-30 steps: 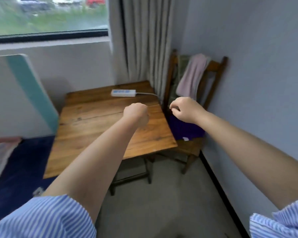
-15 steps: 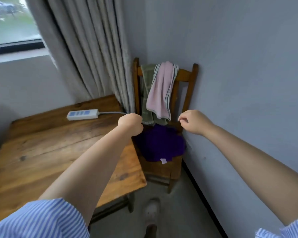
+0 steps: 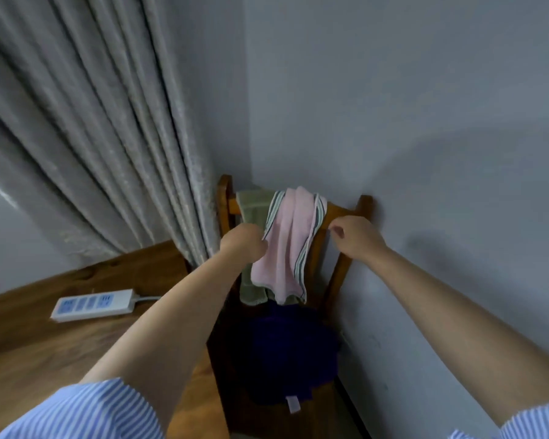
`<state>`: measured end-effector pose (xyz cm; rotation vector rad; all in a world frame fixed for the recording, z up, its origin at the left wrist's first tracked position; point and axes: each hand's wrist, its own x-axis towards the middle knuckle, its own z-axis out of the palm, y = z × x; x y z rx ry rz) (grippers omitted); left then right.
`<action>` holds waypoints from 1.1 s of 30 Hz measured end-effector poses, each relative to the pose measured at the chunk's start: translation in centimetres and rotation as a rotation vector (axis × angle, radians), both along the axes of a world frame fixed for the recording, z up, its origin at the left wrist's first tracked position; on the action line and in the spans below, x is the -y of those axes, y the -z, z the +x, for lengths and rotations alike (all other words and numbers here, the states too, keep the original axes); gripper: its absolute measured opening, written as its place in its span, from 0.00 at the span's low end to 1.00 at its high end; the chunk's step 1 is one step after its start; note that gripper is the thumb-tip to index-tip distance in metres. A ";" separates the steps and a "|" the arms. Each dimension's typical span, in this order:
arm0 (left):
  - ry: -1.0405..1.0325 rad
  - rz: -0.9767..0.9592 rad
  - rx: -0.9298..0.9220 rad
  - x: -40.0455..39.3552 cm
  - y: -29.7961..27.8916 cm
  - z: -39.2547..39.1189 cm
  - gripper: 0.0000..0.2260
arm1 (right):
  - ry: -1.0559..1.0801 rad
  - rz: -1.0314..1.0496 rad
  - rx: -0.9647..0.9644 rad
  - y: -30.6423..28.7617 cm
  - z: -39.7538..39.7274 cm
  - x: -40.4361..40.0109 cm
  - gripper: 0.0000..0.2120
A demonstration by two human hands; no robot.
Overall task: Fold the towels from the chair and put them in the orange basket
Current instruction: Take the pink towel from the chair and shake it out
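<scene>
- Now the step in hand, as I judge it, is to take the pink towel [image 3: 287, 245] off the back of the chair [image 3: 363, 205]; it hangs over the top rail, partly over a green towel [image 3: 251, 210].
- To do it well, I think each hand should catch one long edge near the rail and lift upward, so the towel comes free without pulling the green one down.
- Lifting it already spread between both hands would make the folding easier afterwards.
- A dark purple towel [image 3: 286, 346] lies in a heap on the seat below; it can wait.
- The orange basket is not in view, so where the folded towel must go I cannot say.
- The left hand [image 3: 244, 242] is stretched forward with curled fingers, touching the left striped edge of the pink towel; whether it really grips the cloth I cannot tell.
- The right hand [image 3: 355, 236] is just beside the right edge, thumb and forefinger close together as for a pinch, but holding nothing that I can see.
- Both forearms are extended, sleeves rolled at the elbow.
- On the wooden table [image 3: 45, 359] at left lies a white power strip [image 3: 92, 305], beside a grey curtain [image 3: 108, 137].
</scene>
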<state>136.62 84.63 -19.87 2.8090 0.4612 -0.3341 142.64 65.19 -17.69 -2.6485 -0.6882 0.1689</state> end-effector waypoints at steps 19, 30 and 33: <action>-0.310 -0.022 0.241 0.9 2.0 10.2 0.16 | 0.026 0.045 -0.001 3.3 11.6 -5.1 0.18; -0.276 -0.097 0.445 3.9 -2.2 10.4 0.13 | 0.218 0.510 0.011 1.1 12.3 -3.8 0.11; -0.330 -0.168 0.549 4.3 -3.8 10.3 0.11 | 0.232 0.580 0.144 -0.6 12.1 -2.6 0.10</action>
